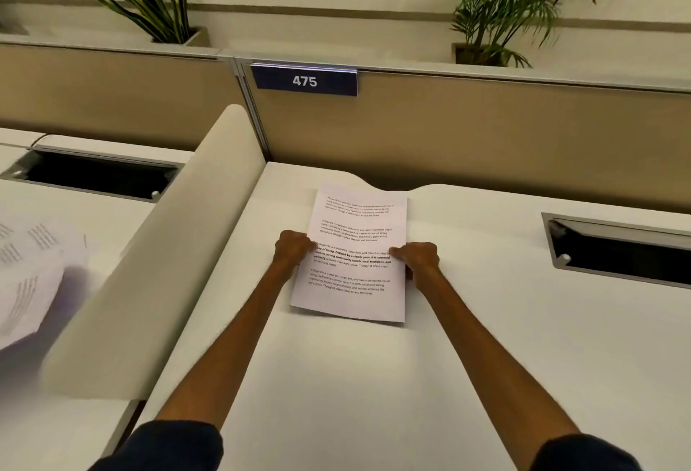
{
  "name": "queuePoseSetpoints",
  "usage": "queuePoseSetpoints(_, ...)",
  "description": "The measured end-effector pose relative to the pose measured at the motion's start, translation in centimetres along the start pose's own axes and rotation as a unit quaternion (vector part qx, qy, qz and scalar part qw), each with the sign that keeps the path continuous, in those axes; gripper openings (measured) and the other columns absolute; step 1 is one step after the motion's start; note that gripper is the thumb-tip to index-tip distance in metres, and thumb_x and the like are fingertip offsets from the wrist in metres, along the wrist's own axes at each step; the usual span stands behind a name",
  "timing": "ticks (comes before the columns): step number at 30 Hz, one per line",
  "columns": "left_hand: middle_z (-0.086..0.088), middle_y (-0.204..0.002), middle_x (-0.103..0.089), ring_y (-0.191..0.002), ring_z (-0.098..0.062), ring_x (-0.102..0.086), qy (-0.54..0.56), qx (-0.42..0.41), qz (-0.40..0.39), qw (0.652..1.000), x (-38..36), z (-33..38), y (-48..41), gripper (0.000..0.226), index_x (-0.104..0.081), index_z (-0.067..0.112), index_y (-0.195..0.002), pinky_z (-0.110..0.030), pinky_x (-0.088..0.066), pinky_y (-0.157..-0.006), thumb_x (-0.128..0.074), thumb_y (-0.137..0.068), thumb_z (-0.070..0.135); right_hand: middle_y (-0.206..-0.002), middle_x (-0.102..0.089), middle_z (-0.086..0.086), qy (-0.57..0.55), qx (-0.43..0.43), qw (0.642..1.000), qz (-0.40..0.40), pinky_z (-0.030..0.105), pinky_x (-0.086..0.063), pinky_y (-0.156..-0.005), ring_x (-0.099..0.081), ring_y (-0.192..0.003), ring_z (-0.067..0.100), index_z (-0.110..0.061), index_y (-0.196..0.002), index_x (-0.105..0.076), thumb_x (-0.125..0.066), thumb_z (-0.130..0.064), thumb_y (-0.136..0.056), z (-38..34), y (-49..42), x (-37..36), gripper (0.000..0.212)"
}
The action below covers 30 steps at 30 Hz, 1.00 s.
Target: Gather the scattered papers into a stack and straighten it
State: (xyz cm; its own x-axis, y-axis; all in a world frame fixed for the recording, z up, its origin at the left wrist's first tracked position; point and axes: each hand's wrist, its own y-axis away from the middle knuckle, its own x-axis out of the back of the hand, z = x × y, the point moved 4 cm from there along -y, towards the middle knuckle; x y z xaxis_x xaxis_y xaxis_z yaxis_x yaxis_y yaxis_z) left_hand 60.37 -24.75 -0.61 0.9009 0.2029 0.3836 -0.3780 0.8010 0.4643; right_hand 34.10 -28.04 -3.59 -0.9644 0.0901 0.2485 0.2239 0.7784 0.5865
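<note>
A stack of printed white papers (355,231) lies on the white desk (486,321), a little past the middle, its edges lined up. My left hand (293,248) grips the stack's left edge and my right hand (417,257) grips its right edge, thumbs on the top sheet. How many sheets lie under the top one is hidden.
A beige divider (157,264) stands left of the stack. Beyond it, blurred printed papers (30,276) lie on the neighbouring desk. Cable cut-outs (620,250) (97,175) open at right and far left. A partition with a 475 sign (304,80) and potted plants closes the back.
</note>
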Motion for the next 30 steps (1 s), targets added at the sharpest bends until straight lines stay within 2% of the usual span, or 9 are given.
queuePoseSetpoints(3, -0.018, -0.086, -0.062, -0.082, -0.028, -0.058, -0.011, 0.0, 0.002, 1.0, -0.2, -0.6, -0.7, 0.013, -0.055, 0.0, -0.072, -0.036, -0.042, -0.073, -0.063, -0.082, -0.001, -0.102, -0.073, 0.018, 0.016, 0.0, 1.0, 0.002, 0.049, -0.057, -0.089, -0.07, -0.096, 0.035, -0.001, -0.082, -0.066, -0.084, -0.011, -0.071, 0.2, -0.5, -0.3, 0.024)
queuePoseSetpoints(5, -0.017, -0.083, -0.06, -0.08, -0.027, -0.056, -0.025, -0.007, 0.001, 1.0, -0.4, -0.9, -1.0, 0.029, -0.049, 0.003, -0.06, -0.035, -0.039, -0.072, -0.063, -0.085, -0.001, -0.099, -0.074, 0.016, 0.019, -0.003, 1.0, 0.006, 0.049, -0.058, -0.088, -0.071, -0.094, 0.034, 0.002, -0.086, -0.069, -0.085, -0.011, -0.069, 0.3, -0.7, -0.3, 0.027)
queuePoseSetpoints(9, -0.008, -0.066, -0.05, -0.058, -0.02, -0.045, -0.048, -0.018, 0.012, 0.999, -0.5, -1.1, -1.3, 0.043, -0.04, 0.011, -0.05, -0.025, -0.033, -0.056, -0.062, -0.086, 0.0, -0.094, -0.071, 0.01, 0.044, 0.005, 0.999, 0.022, 0.041, -0.059, -0.083, -0.068, -0.085, 0.029, -0.003, -0.086, -0.067, -0.085, -0.016, -0.069, 0.3, -0.6, -0.3, 0.029)
queuePoseSetpoints(12, -0.008, -0.058, -0.047, -0.054, -0.019, -0.041, -0.065, -0.027, 0.015, 0.997, -0.5, -1.0, -1.2, 0.042, -0.039, 0.01, -0.051, -0.028, -0.033, -0.061, -0.064, -0.084, 0.001, -0.096, -0.071, 0.009, 0.089, 0.028, 0.995, 0.037, 0.04, -0.059, -0.083, -0.069, -0.091, 0.03, -0.003, -0.095, -0.069, -0.082, -0.022, -0.07, 0.0, -0.4, -0.3, 0.034)
queuePoseSetpoints(17, -0.014, -0.068, -0.057, -0.065, -0.023, -0.05, -0.137, -0.065, 0.043, 0.988, -0.4, -0.6, -0.7, 0.017, -0.058, -0.001, -0.065, -0.031, -0.036, -0.062, -0.067, -0.079, 0.005, -0.101, -0.074, 0.01, 0.189, 0.083, 0.977, 0.062, 0.03, -0.048, -0.073, -0.069, -0.096, 0.033, -0.007, -0.088, -0.068, -0.078, -0.031, -0.074, -0.8, 0.5, 0.0, 0.03)
queuePoseSetpoints(20, -0.017, -0.078, -0.063, -0.077, -0.028, -0.058, -0.172, -0.08, 0.059, 0.98, -0.4, -0.6, -0.6, 0.015, -0.063, -0.002, -0.077, -0.031, -0.041, -0.068, -0.07, -0.078, 0.011, -0.102, -0.073, 0.012, 0.233, 0.099, 0.965, 0.067, 0.035, -0.051, -0.081, -0.068, -0.099, 0.033, -0.003, -0.093, -0.069, -0.077, -0.038, -0.075, -1.0, 0.4, 0.3, 0.04)
queuePoseSetpoints(22, -0.019, -0.105, -0.065, -0.102, -0.033, -0.06, -0.197, -0.079, 0.067, 0.975, -0.5, -0.7, -0.5, 0.035, -0.064, -0.003, -0.106, -0.036, -0.044, -0.087, -0.072, -0.081, 0.019, -0.108, -0.07, 0.014, 0.27, 0.113, 0.953, 0.073, 0.037, -0.051, -0.085, -0.066, -0.104, 0.034, -0.002, -0.1, -0.065, -0.076, -0.041, -0.078, -1.0, 0.6, 0.7, 0.047)
queuePoseSetpoints(24, -0.022, -0.132, -0.055, -0.124, -0.036, -0.051, -0.221, -0.078, 0.071, 0.97, -0.6, -0.8, -0.1, 0.063, -0.049, -0.005, -0.134, -0.039, -0.039, -0.103, -0.072, -0.083, 0.024, -0.108, -0.069, 0.017, 0.293, 0.137, 0.943, 0.075, 0.033, -0.048, -0.078, -0.066, -0.101, 0.034, -0.004, -0.092, -0.059, -0.073, -0.042, -0.081, -0.9, 0.7, 0.9, 0.042)
queuePoseSetpoints(30, -0.022, -0.14, -0.045, -0.13, -0.036, -0.045, -0.198, -0.153, 0.087, 0.964, -2.0, -0.7, 2.5, 0.061, -0.039, -0.003, -0.142, -0.041, -0.036, -0.109, -0.062, -0.091, 0.021, -0.107, -0.071, 0.013, 0.28, 0.185, 0.937, 0.099, 0.034, -0.048, -0.082, -0.065, -0.103, 0.034, -0.003, -0.103, -0.067, -0.069, -0.036, -0.086, -0.6, 1.8, 1.8, 0.037)
